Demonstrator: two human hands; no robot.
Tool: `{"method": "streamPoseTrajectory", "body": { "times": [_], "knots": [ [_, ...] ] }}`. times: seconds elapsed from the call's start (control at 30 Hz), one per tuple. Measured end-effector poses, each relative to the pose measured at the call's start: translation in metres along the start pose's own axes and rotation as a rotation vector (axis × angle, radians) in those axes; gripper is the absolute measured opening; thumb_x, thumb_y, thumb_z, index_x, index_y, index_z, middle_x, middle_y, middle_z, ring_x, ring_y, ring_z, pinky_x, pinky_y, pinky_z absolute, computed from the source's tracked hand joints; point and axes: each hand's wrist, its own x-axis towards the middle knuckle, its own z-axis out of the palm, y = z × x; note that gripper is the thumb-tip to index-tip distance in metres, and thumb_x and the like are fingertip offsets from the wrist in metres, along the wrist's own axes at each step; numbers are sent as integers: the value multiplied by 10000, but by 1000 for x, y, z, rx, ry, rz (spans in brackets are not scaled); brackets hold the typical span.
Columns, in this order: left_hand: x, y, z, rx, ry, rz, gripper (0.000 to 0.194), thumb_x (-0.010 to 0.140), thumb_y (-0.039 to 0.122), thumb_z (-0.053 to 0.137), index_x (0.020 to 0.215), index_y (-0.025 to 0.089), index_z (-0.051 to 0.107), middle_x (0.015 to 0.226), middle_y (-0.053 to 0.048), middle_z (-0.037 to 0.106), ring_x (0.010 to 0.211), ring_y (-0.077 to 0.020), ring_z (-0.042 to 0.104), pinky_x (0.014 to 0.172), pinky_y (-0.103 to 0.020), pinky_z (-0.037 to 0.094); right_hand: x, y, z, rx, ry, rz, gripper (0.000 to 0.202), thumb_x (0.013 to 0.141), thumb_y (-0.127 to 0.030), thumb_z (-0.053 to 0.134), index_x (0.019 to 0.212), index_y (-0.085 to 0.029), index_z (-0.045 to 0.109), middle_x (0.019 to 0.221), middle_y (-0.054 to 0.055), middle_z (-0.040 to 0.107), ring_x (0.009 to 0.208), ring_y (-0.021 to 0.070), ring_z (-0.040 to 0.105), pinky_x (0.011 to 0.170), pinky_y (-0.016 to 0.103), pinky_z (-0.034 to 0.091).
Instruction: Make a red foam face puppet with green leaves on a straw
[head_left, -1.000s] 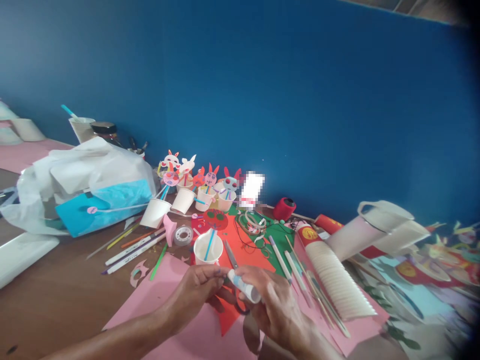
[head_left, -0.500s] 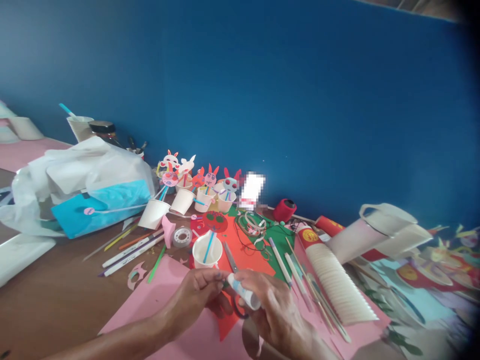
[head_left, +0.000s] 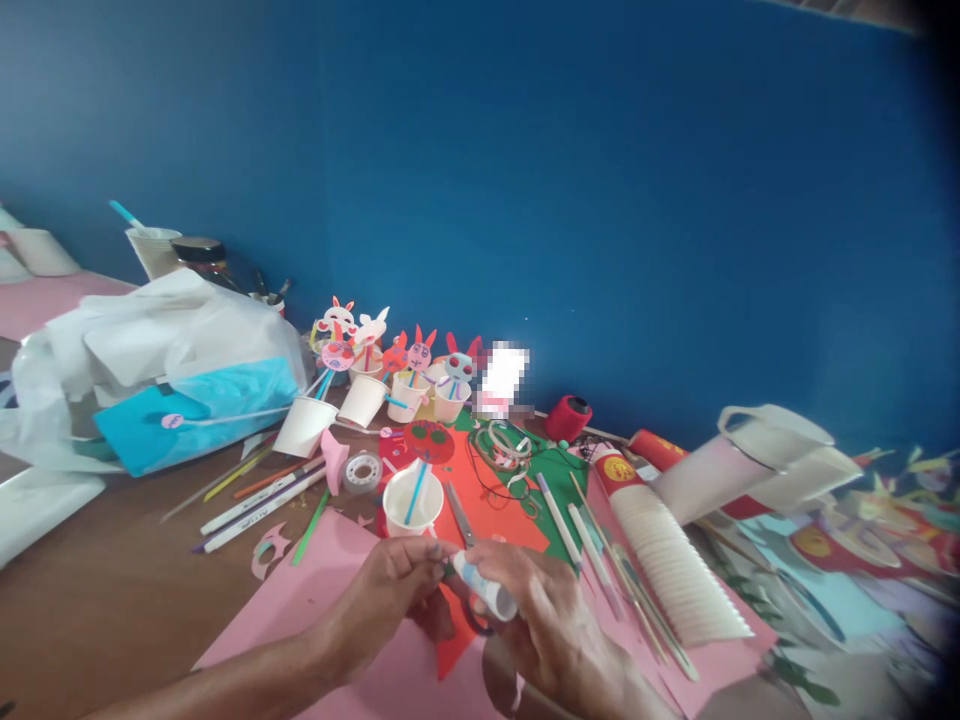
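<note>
My right hand (head_left: 546, 612) is closed around a small white glue bottle (head_left: 487, 588) with a blue-marked label. The bottle's narrow end points left, to the fingertips of my left hand (head_left: 382, 592). Those left fingers are pinched together, and whatever they hold is too small to make out. Scissors (head_left: 460, 516) lie partly under my hands, blades pointing away. Just beyond stands a white paper cup (head_left: 397, 506), with a round red paper face (head_left: 429, 441) on a blue stick in it. Pink paper (head_left: 262, 620) and orange-red paper (head_left: 510, 505) lie beneath.
Several cups with paper rabbit faces (head_left: 421, 352) stand by the wall. Markers (head_left: 255, 522) and a tape roll (head_left: 361, 471) lie left, near a plastic bag (head_left: 165, 320). To the right are a stack of paper cups (head_left: 675, 560), sticks (head_left: 637, 580) and a white jug (head_left: 712, 475).
Almost nothing differs. The view has shifted very slightly; both hands keep their grip, with the glue bottle's narrow end still at my left fingertips.
</note>
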Motion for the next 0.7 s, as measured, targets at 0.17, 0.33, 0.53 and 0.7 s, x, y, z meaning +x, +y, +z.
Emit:
{"method": "streamPoseTrajectory", "body": {
  "times": [0.17, 0.33, 0.53, 0.7],
  "knots": [
    [-1, 2, 1, -16, -11, -26, 293, 812, 340, 498, 746, 93, 642, 563, -56, 627, 468, -115, 568, 493, -215, 432, 0, 0, 0, 28, 1, -15, 239, 850, -206, 401, 1079, -194, 467, 983, 89, 640, 817, 158, 622, 651, 218, 508],
    [1, -1, -1, -37, 38, -25, 300, 811, 363, 497, 784, 97, 632, 542, -53, 625, 449, -109, 551, 485, -213, 419, -5, 4, 2, 5, -11, 9, 249, 848, -203, 387, 1082, -218, 473, 955, 80, 652, 784, 158, 625, 614, 202, 505],
    [1, -1, -1, -26, -17, -44, 283, 809, 338, 502, 750, 97, 637, 538, -56, 630, 437, -110, 555, 473, -207, 415, -1, 1, 0, 22, 4, 0, 265, 859, -207, 374, 1116, -218, 437, 962, 78, 650, 800, 158, 625, 638, 214, 505],
    [1, 0, -1, -42, -5, -34, 269, 802, 332, 511, 761, 98, 639, 576, -52, 629, 458, -113, 563, 479, -210, 426, 7, -2, -6, 30, 4, -15, 239, 866, -192, 336, 1082, -201, 439, 908, 89, 654, 734, 154, 628, 610, 212, 507]
  ]
}}
